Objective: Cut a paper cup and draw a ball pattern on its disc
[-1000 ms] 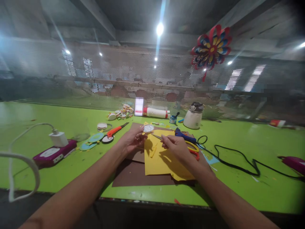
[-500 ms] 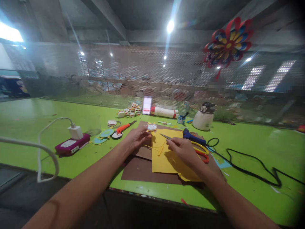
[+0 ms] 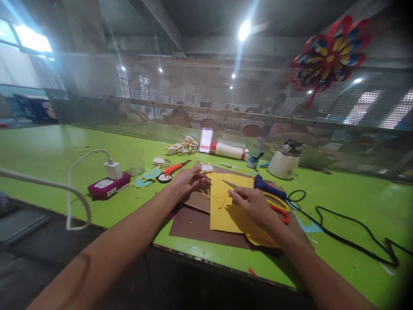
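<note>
My left hand point(image 3: 187, 180) has its fingers closed at the left edge of a small white disc point(image 3: 207, 168) with yellow tabs around its rim. Opposite it, my right hand point(image 3: 250, 202) hovers over a yellow sheet point(image 3: 222, 220), thumb and forefinger pinched; whatever is between them is too small to make out. Scissors point(image 3: 273, 202) with yellow and red handles lie beneath that hand, blades pointing left. Thin yellow paper strips point(image 3: 222, 200) are by its fingertips. Below the sheet is brown card point(image 3: 193, 228). A blue glue gun point(image 3: 269, 188) rests just behind the scissors.
To the left are an orange-handled cutter point(image 3: 174, 168), blue-green discs point(image 3: 151, 174) and a purple power block point(image 3: 106, 187) with a white cable. At the back are piled discs point(image 3: 185, 146), a phone point(image 3: 206, 140), a paint jar point(image 3: 252, 162) and a white jug point(image 3: 284, 162). Black cord point(image 3: 348, 232) trails right.
The camera view has swung slightly left. My left hand and the white disc have shifted a little left and back over the card. My right hand stays pinched above the yellow sheet.
</note>
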The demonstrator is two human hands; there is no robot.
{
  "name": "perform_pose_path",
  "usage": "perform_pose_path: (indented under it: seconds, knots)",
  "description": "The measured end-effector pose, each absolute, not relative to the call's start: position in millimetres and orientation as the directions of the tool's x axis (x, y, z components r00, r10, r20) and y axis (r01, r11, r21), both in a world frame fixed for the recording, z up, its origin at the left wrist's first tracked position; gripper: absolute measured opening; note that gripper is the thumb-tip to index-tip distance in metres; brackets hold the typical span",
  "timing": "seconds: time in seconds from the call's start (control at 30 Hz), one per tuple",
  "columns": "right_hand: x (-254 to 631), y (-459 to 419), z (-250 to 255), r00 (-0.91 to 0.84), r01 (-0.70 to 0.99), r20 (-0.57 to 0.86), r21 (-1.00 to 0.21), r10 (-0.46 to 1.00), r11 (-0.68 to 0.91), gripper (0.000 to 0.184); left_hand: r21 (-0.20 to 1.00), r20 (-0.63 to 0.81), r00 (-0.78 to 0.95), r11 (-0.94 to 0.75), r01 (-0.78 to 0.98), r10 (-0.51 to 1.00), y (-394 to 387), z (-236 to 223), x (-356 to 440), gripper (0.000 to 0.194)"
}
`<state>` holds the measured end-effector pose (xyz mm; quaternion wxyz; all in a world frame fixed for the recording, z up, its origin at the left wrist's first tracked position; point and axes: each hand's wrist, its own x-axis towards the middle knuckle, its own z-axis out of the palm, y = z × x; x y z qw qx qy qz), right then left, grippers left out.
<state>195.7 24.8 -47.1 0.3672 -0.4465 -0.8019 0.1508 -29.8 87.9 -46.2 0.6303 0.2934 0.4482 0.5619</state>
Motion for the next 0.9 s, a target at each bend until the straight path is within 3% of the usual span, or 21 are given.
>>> perform_pose_path:
  seconds: [0.17, 0.43, 0.77, 0.9]
  knots:
    - [194, 26, -48, -0.332, 0.611, 0.441, -0.573, 0.834, 0.546, 0.04, 0.883, -0.204, -0.036, 0.169, -0.438, 0.978, 90, -45, -30, 0.032]
    - [192, 24, -46, -0.313, 0.574, 0.409, -0.638, 0.857, 0.514, 0.036, 0.904, 0.003, -0.032, -0.016, -0.428, 0.999, 85, -44, -23, 0.03]
    - [192, 23, -38, -0.284, 0.218, 0.199, -0.939, 0.938, 0.266, 0.037, 0.932, 0.065, 0.138, -0.011, -0.362, 0.988, 68, -37, -12, 0.008]
    - [188, 21, -41, -0.317, 0.117, 0.105, -0.982, 0.942, 0.149, 0.042, 0.921, 0.105, 0.196, -0.021, -0.388, 0.975, 58, -34, -1, 0.016]
